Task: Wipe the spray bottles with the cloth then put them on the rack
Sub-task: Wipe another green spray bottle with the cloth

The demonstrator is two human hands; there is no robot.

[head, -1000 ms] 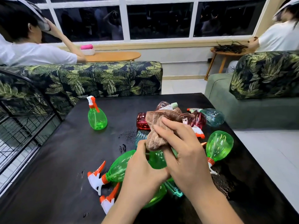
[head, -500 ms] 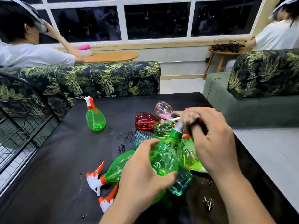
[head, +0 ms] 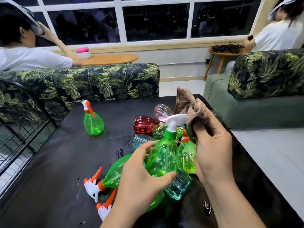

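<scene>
Clutching the cloth, the right hand had slid off the trigger, leaving the left hand gripping the green bottle, which might slip, if wet, onto the tabletop.

The green bottle has been turned upright in the left hand, and its white spray head has been uncovered. The brown cloth has been drawn off to the right of the spray head and lifted, bunched in the right hand.

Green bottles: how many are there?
5 bottles: one upright at left, one in left hand, two lying under it, one by right hand. Perhaps a pale sixth behind; more may be hidden.
</scene>
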